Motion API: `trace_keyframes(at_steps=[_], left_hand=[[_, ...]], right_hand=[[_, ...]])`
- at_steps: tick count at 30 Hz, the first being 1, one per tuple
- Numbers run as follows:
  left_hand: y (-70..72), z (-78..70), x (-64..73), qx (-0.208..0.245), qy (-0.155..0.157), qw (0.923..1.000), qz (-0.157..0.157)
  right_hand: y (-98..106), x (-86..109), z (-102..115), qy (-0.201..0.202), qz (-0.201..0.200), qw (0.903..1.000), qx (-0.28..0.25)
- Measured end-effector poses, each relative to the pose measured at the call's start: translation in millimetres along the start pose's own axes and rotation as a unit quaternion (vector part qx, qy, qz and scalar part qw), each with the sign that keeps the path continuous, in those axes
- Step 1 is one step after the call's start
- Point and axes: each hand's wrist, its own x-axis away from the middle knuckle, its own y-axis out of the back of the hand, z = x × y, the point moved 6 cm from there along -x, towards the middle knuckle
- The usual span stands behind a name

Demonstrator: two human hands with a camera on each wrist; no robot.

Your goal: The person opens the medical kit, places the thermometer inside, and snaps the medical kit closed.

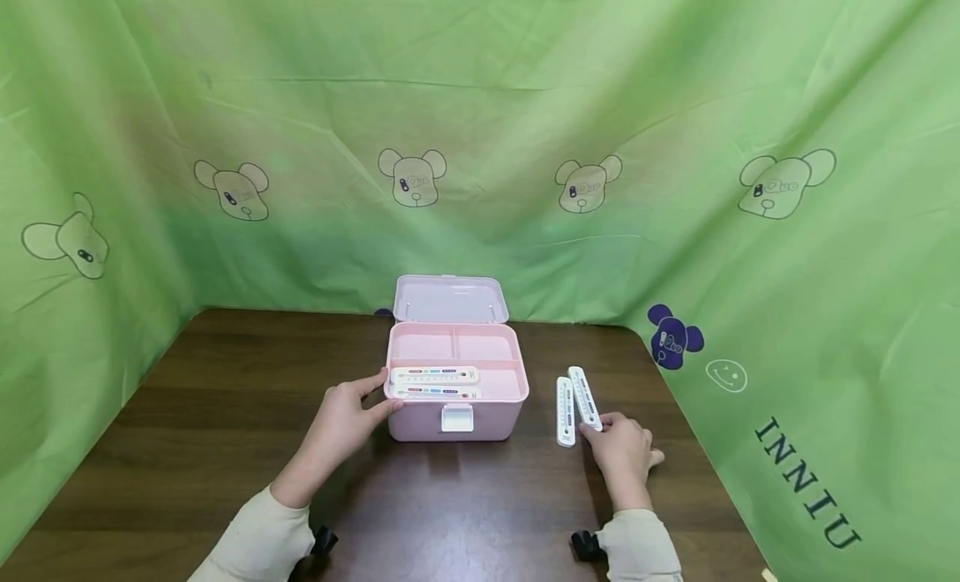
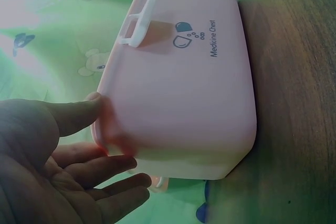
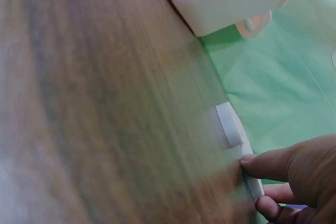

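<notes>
- Head: right hand [image 1: 621, 453] pinches a white strip [image 1: 585, 398] at its eleven o'clock; left hand [image 1: 348, 419] grips the pink box [image 1: 420, 422], two o'clock of it.
- Left wrist: thumb at box rim.
- Right wrist: pinched strip at nine o'clock, second strip [image 3: 229, 125] at ten.

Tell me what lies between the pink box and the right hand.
In the head view, bare table shows beside the pink box, then comes one white strip; the second strip, just right of it, is pinched by the right hand.
</notes>
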Motion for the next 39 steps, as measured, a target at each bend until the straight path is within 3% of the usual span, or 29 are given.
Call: trace_keyframes(at_steps=[4, 15, 23, 29, 35, 39], left_hand=[[0.0, 0.7, -0.9, -0.003, 0.002, 1.0000, 0.001], [-2.1, 2.6, -0.6, -0.001, -0.002, 1.0000, 0.002], [-0.7, 0.8, -0.7, 0.000, -0.010, 0.9999, 0.003], [0.1, 0.7, -0.6, -0.003, -0.007, 1.0000, -0.001], [-2.5, 1.9, -2.7, 0.017, 0.003, 0.9998, 0.011], [-0.5, 1.0, -1.8, 0.012, 0.002, 0.9999, 0.002]], right_hand=[[3.7, 1.5, -0.7, 0.002, -0.029, 0.9994, -0.021], [7.1, -7.3, -22.4, -0.019, -0.043, 0.9974, -0.055], [9.1, -15.5, -25.0, -0.013, -0.060, 0.9924, -0.106], [13.7, -20.6, -10.8, 0.035, -0.060, 0.9847, -0.160], [23.7, -23.6, 4.7, 0.079, -0.062, 0.9720, -0.213], [29.1, -29.4, 11.8, 0.100, -0.046, 0.9631, -0.245]])
